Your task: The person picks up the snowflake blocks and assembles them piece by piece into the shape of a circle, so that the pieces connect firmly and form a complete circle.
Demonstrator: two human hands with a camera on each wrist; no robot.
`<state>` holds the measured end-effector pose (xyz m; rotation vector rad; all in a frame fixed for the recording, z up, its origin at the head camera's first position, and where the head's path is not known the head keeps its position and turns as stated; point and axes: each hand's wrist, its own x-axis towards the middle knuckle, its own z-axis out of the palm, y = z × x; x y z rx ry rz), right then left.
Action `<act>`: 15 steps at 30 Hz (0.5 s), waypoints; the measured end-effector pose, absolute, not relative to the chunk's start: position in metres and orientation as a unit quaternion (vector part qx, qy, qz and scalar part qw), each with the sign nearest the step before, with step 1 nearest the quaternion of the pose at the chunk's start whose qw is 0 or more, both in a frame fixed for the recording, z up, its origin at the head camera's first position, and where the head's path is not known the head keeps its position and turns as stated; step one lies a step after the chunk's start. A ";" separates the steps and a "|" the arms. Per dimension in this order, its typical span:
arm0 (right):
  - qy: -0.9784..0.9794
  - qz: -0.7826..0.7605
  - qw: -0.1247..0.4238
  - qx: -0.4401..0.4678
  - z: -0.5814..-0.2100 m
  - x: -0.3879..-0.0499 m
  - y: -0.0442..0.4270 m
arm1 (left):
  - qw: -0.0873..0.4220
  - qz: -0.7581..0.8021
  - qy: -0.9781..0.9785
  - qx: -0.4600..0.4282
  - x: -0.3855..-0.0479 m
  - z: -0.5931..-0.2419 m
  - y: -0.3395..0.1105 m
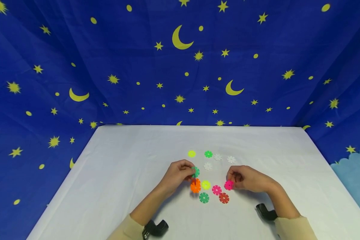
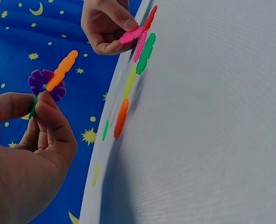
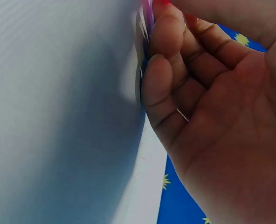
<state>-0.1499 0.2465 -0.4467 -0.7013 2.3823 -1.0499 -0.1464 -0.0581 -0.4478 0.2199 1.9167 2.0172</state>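
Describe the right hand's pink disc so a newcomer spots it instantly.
Over the white table, find the right hand. It pinches a notched pink disc. A second pink disc lies on the table nearby; only this pink one is held.

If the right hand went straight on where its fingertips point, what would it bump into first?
Probably the loose pink disc, just left of the held pink disc. The right hand might pass above it; height is unclear.
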 end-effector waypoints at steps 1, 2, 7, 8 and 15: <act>0.859 -0.386 0.223 -0.251 -0.447 -0.150 0.247 | 0.175 0.712 0.675 0.079 -0.147 -0.449 -0.058; 0.858 -0.389 0.223 -0.249 -0.447 -0.151 0.247 | 0.175 0.712 0.675 0.080 -0.147 -0.449 -0.058; 0.858 -0.409 0.204 -0.235 -0.447 -0.152 0.244 | 0.178 0.711 0.676 0.082 -0.147 -0.450 -0.059; 0.858 -0.413 0.196 -0.236 -0.446 -0.152 0.242 | 0.178 0.710 0.676 0.082 -0.146 -0.450 -0.060; 0.865 -0.418 0.140 -0.241 -0.434 -0.157 0.229 | 0.179 0.709 0.676 0.089 -0.145 -0.447 -0.060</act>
